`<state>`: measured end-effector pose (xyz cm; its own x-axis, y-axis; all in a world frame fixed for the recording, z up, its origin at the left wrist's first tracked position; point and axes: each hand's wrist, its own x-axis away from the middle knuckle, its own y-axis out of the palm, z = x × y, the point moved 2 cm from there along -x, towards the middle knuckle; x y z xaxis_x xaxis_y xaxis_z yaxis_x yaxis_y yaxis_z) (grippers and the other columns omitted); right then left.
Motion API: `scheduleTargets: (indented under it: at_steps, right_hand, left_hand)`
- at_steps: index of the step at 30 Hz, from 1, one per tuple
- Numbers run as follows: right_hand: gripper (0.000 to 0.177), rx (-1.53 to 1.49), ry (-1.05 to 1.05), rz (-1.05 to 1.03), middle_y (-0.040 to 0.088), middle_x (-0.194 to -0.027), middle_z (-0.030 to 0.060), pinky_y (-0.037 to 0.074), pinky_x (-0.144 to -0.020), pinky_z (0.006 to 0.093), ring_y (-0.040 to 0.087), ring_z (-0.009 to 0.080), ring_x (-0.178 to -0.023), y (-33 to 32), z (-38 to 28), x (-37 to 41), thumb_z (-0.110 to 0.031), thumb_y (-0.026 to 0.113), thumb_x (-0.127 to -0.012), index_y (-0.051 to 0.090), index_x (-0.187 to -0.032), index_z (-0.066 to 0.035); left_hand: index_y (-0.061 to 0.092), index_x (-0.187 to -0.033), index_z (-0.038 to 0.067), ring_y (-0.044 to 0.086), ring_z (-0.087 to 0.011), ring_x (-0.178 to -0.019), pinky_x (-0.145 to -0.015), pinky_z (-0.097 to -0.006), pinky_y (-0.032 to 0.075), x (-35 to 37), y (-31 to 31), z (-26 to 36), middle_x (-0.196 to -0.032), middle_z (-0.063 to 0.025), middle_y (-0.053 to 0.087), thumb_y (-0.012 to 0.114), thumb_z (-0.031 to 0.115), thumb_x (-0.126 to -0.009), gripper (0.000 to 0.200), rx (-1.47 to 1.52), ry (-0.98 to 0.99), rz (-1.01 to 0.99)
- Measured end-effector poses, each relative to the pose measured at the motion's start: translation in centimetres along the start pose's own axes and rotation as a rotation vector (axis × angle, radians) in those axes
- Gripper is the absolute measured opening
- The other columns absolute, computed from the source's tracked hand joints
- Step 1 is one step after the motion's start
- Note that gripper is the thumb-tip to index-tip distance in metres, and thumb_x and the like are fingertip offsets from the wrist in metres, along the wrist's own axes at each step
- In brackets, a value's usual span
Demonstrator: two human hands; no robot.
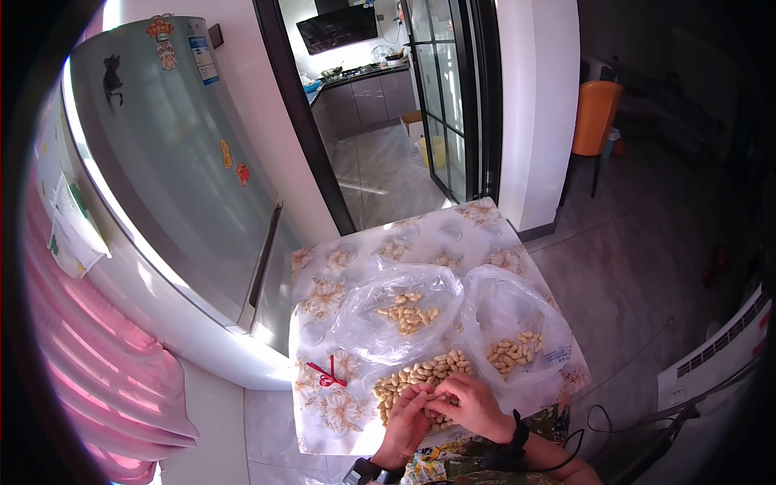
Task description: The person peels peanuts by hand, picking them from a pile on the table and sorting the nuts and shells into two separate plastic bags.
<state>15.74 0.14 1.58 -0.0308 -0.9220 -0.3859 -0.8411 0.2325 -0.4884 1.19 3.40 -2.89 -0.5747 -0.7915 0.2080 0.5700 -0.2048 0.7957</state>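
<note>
My left hand [407, 420] and my right hand [472, 406] meet over a clear tray full of unshelled peanuts [432, 369]. Both are closed, fingertips pinched together around a small peanut that they mostly hide. Behind the tray, an open clear plastic bag [364, 331] lies spread out with a small heap of peanuts [411, 315] in it. To the right, another plastic bag [487, 293] holds a second heap of peanuts [516, 352]. Red scissors [327, 373] lie to the left of the tray.
A flowered cloth covers the table [319, 299]. The fridge [178, 162] stands at the left, above a pink cloth [105, 356]. Beyond the table is a glass door [440, 97] to a kitchen. An orange chair [596, 117] stands at the back right. A black cable [594, 420] hangs by my right arm.
</note>
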Motion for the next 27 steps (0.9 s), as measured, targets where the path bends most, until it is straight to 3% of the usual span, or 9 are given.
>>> scheduleTargets:
  at_steps: [12,17,23,27]
  right_hand:
    - [0.021,-0.05,-0.022,0.043,0.059,-0.074,0.005,0.047,-0.057,0.0335,0.06,0.0223,-0.066,-0.1,0.2,0.1,-0.016,0.075,-0.077,0.058,-0.08,-0.006]
    - [0.023,-0.169,0.0,0.192,0.061,-0.073,0.0061,0.046,-0.056,0.0279,0.059,0.0162,-0.062,-0.6,0.0,0.3,-0.011,0.08,-0.074,0.059,-0.08,-0.004]
    - [0.022,-0.173,-0.026,0.213,0.062,-0.074,0.0063,0.047,-0.057,0.0276,0.06,0.0158,-0.063,-0.7,0.1,0.3,-0.012,0.08,-0.074,0.061,-0.082,-0.003]
    - [0.02,-0.185,-0.005,0.166,0.062,-0.074,0.0063,0.047,-0.058,0.0277,0.061,0.0166,-0.064,-0.7,0.1,0.3,-0.011,0.079,-0.075,0.062,-0.083,-0.004]
  left_hand:
    - [0.053,-0.112,0.005,0.059,-0.0145,-0.094,-0.081,-0.0284,0.046,0.3,1.0,0.3,-0.101,-0.0056,0.061,0.05,0.013,-0.098,0.016,-0.058,0.001,0.019]
    - [0.053,-0.114,0.005,0.058,-0.0125,-0.092,-0.081,-0.0275,0.048,0.5,0.8,0.2,-0.101,-0.0039,0.06,0.051,0.016,-0.098,0.019,-0.079,-0.039,0.044]
    - [0.054,-0.116,0.004,0.056,-0.01,-0.084,-0.072,-0.0208,0.047,0.5,0.3,-0.1,-0.097,-0.002,0.059,0.052,0.016,-0.098,0.022,-0.183,-0.075,-0.078]
    - [0.055,-0.109,0.004,0.05,-0.0081,-0.074,-0.061,-0.0191,0.038,0.6,0.6,0.0,-0.089,-0.0018,0.058,0.053,0.016,-0.098,0.017,-0.135,-0.057,-0.051]
